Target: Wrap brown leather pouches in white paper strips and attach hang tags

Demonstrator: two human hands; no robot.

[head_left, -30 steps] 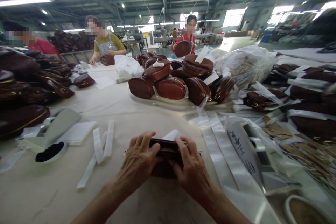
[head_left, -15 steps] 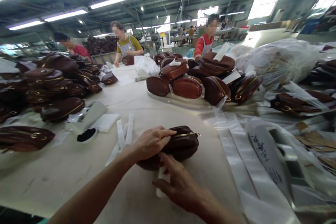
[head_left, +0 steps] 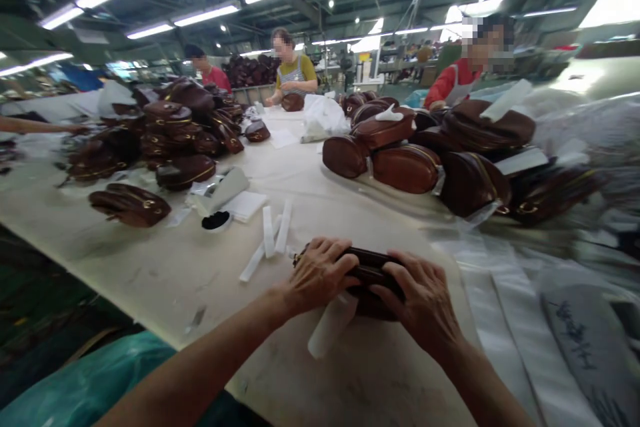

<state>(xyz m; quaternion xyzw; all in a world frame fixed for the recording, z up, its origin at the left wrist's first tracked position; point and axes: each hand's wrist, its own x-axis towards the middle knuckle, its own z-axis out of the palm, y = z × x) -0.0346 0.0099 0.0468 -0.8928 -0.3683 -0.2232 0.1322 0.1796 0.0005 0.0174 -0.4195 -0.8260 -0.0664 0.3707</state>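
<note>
A small dark brown leather pouch (head_left: 369,268) lies on the cream table (head_left: 150,273) right in front of me. My left hand (head_left: 320,273) grips its left end with fingers curled over the top. My right hand (head_left: 425,300) is wrapped over its right end. A white paper strip (head_left: 330,327) sticks out from under the pouch toward me. Most of the pouch is hidden by my fingers.
Piles of brown pouches stand at the left (head_left: 170,127) and at the back right (head_left: 415,153). White strips (head_left: 273,233) and a black pad (head_left: 216,219) lie left of my hands. Clear plastic sleeves (head_left: 575,340) cover the right. Three other people work at the far end.
My right hand has come up from the table onto the pouch's right end. The pouch now lies flatter under both hands. The view has swung left.
</note>
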